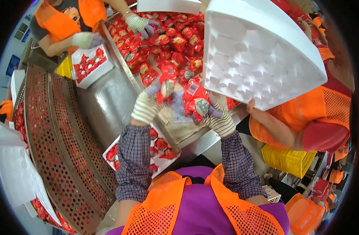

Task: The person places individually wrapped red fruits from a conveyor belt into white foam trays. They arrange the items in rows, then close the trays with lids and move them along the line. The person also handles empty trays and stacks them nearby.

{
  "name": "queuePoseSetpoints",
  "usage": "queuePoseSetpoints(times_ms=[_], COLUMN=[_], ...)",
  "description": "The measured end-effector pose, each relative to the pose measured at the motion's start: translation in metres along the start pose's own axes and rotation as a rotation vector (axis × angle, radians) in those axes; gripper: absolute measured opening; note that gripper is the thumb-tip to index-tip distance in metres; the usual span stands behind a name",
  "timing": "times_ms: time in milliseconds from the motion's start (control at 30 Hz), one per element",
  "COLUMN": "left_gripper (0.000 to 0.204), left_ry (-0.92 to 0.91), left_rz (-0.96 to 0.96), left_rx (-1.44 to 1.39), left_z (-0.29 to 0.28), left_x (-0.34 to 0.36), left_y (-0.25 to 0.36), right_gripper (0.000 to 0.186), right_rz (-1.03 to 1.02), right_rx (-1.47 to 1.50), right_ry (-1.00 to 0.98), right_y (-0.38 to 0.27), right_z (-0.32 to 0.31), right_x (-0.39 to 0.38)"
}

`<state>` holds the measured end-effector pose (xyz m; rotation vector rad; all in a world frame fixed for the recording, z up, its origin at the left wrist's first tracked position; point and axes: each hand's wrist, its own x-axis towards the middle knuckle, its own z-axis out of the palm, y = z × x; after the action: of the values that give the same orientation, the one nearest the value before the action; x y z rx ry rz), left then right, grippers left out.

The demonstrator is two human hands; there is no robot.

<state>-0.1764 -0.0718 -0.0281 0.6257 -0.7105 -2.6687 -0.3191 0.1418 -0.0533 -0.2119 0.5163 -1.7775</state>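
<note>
Two red film packets, both sealed-looking, held side by side with a gap. Left packet (168,87): smaller in view, tan patch, roughly upright, in left hand (145,105). Right packet (196,102): glossy, crinkled, pale label up top, silver-grey patch below, in right hand (219,118).

- Stainless-steel table (109,96), ctr.-L, w/ white foam box (96,77) standing at its far end, filled w/ small red-and-white pcs. (86,65)
- Metal-rimmed bed (173,128), just R of the steel: pale surface shows at near end; loose red-wrapped pkts. (164,39) heaped thick across far part, approx. edge to edge.
- Second foam box (162,163), nr. L corner of bed; what's under it can't be seen.
</note>
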Motion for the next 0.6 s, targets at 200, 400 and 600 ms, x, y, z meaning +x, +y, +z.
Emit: queuePoseSetpoints(times_ms=[200,400,600], left_gripper=[0.053,0.051,0.051], left_ry=[-0.014,-0.057,0.264], left_rz=[-0.018,0.147,0.209], left_rx=[-0.429,-0.509,-0.459], left_z=[-0.015,-0.039,-0.08], left_x=[-0.11,-0.181,-0.239], left_y=[-0.026,-0.042,-0.06], right_gripper=[0.066,0.058,0.05], right_rz=[0.132,0.241,0.359], right_rx=[0.019,-0.055,-0.084], right_ry=[-0.115,-0.105,-0.078], right_y=[0.031,0.084,0.12], right_z=[0.046,0.071,0.093], right_x=[-0.023,-0.036,-0.045])
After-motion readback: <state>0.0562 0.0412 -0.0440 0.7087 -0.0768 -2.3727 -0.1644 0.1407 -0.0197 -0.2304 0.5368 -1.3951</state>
